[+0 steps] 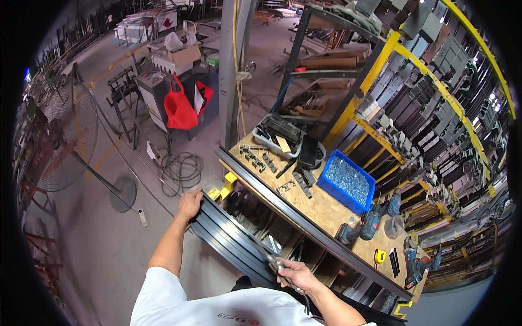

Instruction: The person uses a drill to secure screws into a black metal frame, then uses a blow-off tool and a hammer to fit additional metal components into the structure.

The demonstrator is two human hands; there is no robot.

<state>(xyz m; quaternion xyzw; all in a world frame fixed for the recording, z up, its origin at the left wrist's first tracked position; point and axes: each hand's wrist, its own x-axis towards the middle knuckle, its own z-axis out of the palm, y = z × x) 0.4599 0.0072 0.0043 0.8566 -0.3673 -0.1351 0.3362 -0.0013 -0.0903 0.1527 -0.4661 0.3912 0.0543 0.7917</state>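
Note:
A wide, dark grey, ribbed metal profile (235,239) slants in front of me, from the middle left down toward my body. My left hand (190,204) is closed on its far end. Nearer to me, my right hand (298,276) grips a silver air blow gun (276,264), with a dark hose running down from it past my wrist. The gun's thin nozzle points up and left over the profile's right edge. Yellow brackets (222,188) show just right of the profile's far end. The profile's near end is partly hidden by my body.
To the right, a wooden workbench (326,217) holds a blue bin (348,182) of small metal fasteners, cordless drills (371,221) and a yellow tape measure (380,255). A long dark bar (304,220) edges it. A fan (124,194) and coiled hose (183,171) stand left.

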